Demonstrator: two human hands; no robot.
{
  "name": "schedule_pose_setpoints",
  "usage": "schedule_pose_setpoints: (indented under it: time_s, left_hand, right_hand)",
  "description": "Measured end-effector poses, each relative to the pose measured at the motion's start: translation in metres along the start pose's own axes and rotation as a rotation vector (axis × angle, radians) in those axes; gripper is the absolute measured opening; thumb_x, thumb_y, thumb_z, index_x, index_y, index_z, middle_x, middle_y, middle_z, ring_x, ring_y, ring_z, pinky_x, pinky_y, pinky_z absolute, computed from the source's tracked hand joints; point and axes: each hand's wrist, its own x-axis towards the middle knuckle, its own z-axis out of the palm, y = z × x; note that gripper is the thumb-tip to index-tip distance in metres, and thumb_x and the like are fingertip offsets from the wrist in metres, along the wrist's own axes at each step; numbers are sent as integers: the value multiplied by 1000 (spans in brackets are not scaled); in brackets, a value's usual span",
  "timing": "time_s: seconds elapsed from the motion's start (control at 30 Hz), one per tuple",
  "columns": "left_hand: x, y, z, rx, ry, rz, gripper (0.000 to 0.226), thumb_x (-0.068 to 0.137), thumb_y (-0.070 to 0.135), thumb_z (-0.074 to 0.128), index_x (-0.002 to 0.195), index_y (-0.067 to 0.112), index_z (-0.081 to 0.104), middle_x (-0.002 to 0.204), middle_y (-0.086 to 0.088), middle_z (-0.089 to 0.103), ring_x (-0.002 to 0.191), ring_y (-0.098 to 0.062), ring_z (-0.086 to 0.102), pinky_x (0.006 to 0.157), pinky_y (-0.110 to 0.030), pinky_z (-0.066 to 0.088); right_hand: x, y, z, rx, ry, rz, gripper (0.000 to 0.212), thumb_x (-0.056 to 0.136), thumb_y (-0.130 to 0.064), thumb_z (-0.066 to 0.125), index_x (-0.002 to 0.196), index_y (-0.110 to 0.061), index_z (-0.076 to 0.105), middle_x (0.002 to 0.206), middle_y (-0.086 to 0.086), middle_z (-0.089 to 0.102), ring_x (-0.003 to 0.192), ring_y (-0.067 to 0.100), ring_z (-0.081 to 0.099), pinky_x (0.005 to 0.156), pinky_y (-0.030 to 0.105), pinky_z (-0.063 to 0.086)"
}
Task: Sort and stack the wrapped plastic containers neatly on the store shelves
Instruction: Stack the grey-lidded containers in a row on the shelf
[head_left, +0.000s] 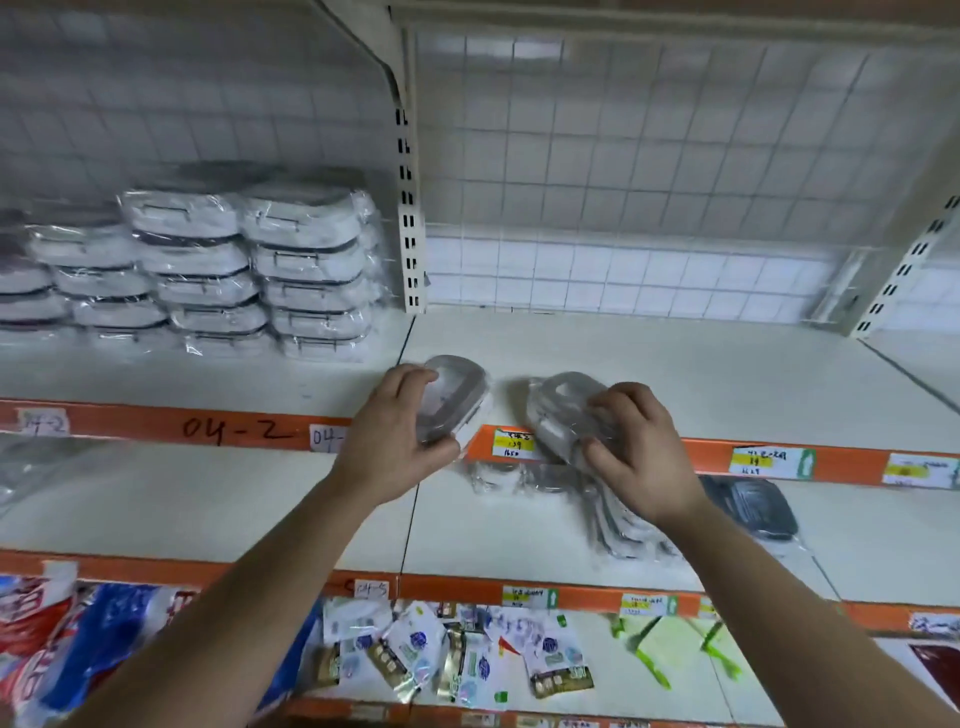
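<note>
A shop: tiered metal shelves with orange edge rails bearing yellow price labels, stacked wrapped containers at far left, packeted goods on the near shelf below.

The single head view looks forward, close to the shelves, with both forearms reaching in from the near edge.
</note>
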Motion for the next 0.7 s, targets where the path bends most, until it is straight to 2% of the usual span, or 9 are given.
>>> schedule_pose_setpoints:
  time_s: [0.07, 0.13, 0.27, 0.33, 0.4, 0.47, 0.5, 0.57, 0.7]
  left_hand:
    - [19, -14, -1, 65, -79, -9, 86, 66, 58, 35, 137, 12, 53, 144, -3, 47, 134, -24, 42, 108, -35, 33]
    - [40, -27, -1, 238, -151, -3, 80, 73, 54, 27, 142, 19, 49, 150, 2, 44, 142, -22, 30, 110, -38, 21]
    - [75, -56, 11, 360, -188, 72, 53, 91, 24, 45, 144, 16, 47, 152, 1, 44, 140, -21, 33, 112, -36, 23]
    - [90, -61, 16, 347, -203, 22, 58, 88, 35, 37, 138, 10, 51, 147, -5, 49, 138, -23, 40, 113, -33, 27]
    - [103, -61, 25, 374, -180, 15, 63, 82, 47, 31, 119, 5, 61, 124, -11, 64, 119, -28, 56, 102, -33, 40]
    - [116, -67, 34, 416, -151, 31, 57, 82, 52, 36, 100, 6, 63, 98, -11, 67, 94, -29, 64, 88, -33, 47]
    - [123, -72, 38, 413, -141, 20, 55, 83, 54, 37, 97, 6, 62, 94, -11, 65, 89, -30, 64, 86, -35, 49]
    - [137, -81, 46, 409, -140, 6, 57, 87, 56, 38, 99, 5, 61, 97, -13, 64, 92, -32, 63, 88, -38, 51]
    - [159, -88, 53, 377, -134, -45, 52, 92, 51, 50, 117, 5, 55, 118, -14, 57, 111, -32, 55, 97, -39, 40]
  right_hand:
    - [20, 5, 10, -44, -38, 34, 53, 79, -45, 41, 113, -12, 67, 113, 4, 61, 109, 33, 55, 97, 46, 44]
    - [40, 11, 23, -90, -83, 38, 56, 80, -45, 37, 114, -13, 67, 114, 4, 66, 115, 39, 54, 103, 51, 39]
    - [70, 15, 41, -38, -122, 14, 52, 77, -36, 36, 107, -7, 67, 107, 6, 68, 104, 29, 59, 107, 49, 36]
    - [81, 13, 47, 0, -94, 35, 39, 77, -27, 42, 100, -8, 66, 98, 3, 66, 97, 22, 56, 99, 37, 40]
    - [93, 16, 52, 9, -80, 67, 27, 75, -20, 49, 95, -10, 65, 94, 3, 64, 96, 25, 56, 86, 28, 39]
    - [101, 21, 58, 8, -85, 84, 26, 79, -28, 52, 95, -12, 64, 95, 2, 62, 99, 26, 56, 85, 28, 39]
    - [102, 23, 61, 8, -80, 78, 30, 80, -35, 51, 96, -14, 63, 97, 0, 61, 100, 25, 55, 85, 29, 39]
    - [102, 26, 65, 5, -59, 57, 34, 79, -44, 51, 98, -16, 60, 97, -4, 57, 100, 23, 53, 87, 32, 41]
    - [99, 27, 67, -13, -20, 8, 36, 79, -44, 56, 101, -16, 57, 95, -9, 53, 100, 24, 53, 99, 41, 42]
